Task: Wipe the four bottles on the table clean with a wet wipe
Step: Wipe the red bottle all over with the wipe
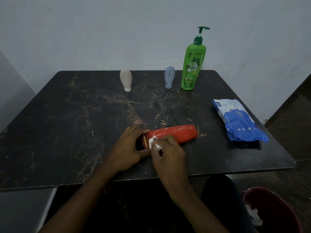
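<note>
Four bottles (pixel 175 133) (pixel 191 68) (pixel 169 76) (pixel 125 79), two hands (pixel 127 148) (pixel 170 152), one pack (pixel 239 120)

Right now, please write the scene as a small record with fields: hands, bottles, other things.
left hand: grips the cap end of the red bottle, lying on the table
right hand: pinches a wet wipe against it
standing at back: cream bottle, blue-grey bottle, green pump bottle
right side: wipes pack

You see a red bottle (pixel 175 134), a green pump bottle (pixel 191 68), cream (pixel 125 79) and pale blue (pixel 169 76) bottles, on a black gold-veined table (pixel 67 123).
</note>
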Motion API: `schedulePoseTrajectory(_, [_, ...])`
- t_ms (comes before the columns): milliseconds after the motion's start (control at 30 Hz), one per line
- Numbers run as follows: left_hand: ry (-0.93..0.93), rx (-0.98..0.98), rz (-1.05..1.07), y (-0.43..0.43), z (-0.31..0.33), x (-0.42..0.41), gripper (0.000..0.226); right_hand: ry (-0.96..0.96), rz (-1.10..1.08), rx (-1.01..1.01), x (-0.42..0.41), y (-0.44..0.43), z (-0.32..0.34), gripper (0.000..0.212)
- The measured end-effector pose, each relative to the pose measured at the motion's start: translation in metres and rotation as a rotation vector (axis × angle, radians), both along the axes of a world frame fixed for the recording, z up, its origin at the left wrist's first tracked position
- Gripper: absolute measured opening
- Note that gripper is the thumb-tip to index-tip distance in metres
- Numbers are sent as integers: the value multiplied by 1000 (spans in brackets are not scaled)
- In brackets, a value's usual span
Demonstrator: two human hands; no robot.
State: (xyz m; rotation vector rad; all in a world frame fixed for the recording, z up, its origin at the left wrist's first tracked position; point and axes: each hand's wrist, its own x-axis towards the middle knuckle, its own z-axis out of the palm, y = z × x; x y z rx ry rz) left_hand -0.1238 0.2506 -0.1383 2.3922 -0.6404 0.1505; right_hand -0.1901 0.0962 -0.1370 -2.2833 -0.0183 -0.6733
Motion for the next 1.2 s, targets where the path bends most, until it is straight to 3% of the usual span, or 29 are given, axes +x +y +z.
schedulePoseTrajectory(267, [41,-10,17,-1,4,-3,71,91,-308,69,16,-97,0,10])
schedulePoseTrajectory(400, [55,-28,33,-2,5,-5,68,127,-339,86,17,-92,0,7])
schedulePoseTrajectory(667, [23,-31,29,-2,5,-5,61,-34,88,41,1,-10,-4,17])
schedulePoseTrajectory(767, [24,-22,23,-2,5,-6,61,-21,128,72,2,-16,-1,18])
schedulePoseTrajectory(1033, [48,-32,23,-2,7,-7,64,111,-246,109,25,-104,3,13])
schedulePoseTrajectory(1200, [63,-33,20,-3,8,-9,65,172,-299,108,28,-91,2,16])
